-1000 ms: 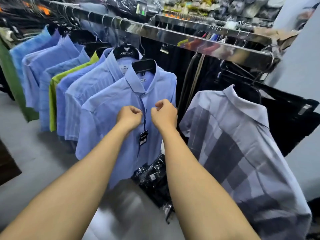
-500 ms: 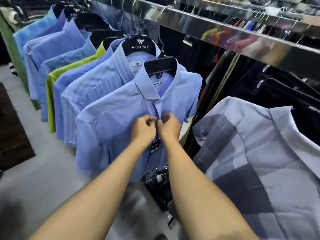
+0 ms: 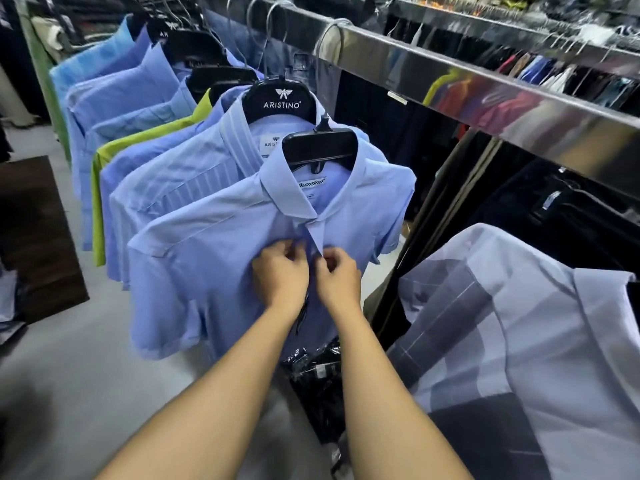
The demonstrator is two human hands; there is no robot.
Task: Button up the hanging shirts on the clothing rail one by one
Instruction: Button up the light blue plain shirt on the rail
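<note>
A plain light blue short-sleeved shirt (image 3: 207,271) hangs on a black hanger (image 3: 320,147) from the shiny metal rail (image 3: 485,98). My left hand (image 3: 278,271) pinches the left edge of its front placket just below the collar. My right hand (image 3: 337,277) pinches the right edge, and the two edges meet between my fingers. The button itself is hidden by my fingers. A dark price tag (image 3: 301,315) dangles below my wrists. Behind this shirt hang a striped blue shirt (image 3: 180,181) on an ARISTINO hanger and several more blue ones.
A grey and white checked shirt (image 3: 519,341) hangs close on the right. A lime green shirt (image 3: 98,209) sits in the row on the left. Black plastic-wrapped bundles (image 3: 318,382) lie on the grey floor under the rail. Dark garments hang behind the rail. A dark mat (image 3: 38,237) lies at left.
My hands have come together from apart and now hold the two placket edges closed at the chest. The view has moved closer to the blue shirt.
</note>
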